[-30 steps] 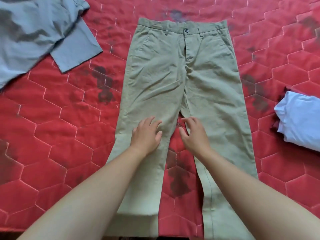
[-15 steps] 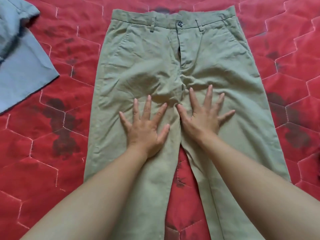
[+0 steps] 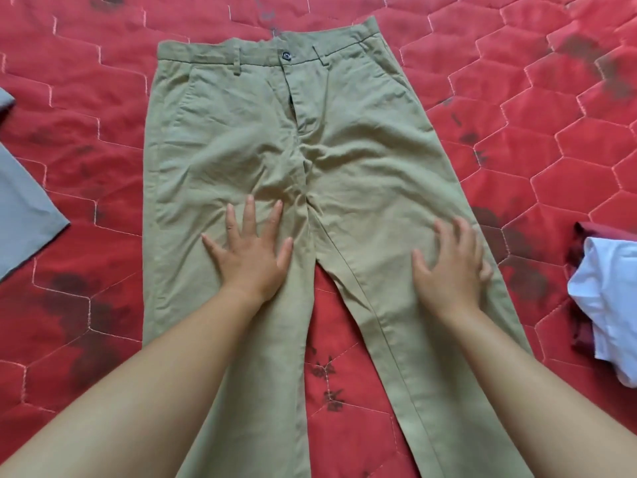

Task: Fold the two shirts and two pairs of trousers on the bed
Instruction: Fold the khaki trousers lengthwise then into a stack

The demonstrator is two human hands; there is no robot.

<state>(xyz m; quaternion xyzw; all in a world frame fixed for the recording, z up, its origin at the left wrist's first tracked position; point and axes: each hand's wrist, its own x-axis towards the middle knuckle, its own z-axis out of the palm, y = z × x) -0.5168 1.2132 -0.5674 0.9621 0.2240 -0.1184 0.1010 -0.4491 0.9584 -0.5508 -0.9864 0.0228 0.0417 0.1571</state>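
Even, soft daylight; faint shadows; slight motion blur; wide-angle edge distortion

Bedroom: red quilted bedspread (image 3: 517, 139), clothes.

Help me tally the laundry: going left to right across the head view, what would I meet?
grey garment → left hand → right hand → white garment. Both hands rest on the khaki trousers, which span the middle.
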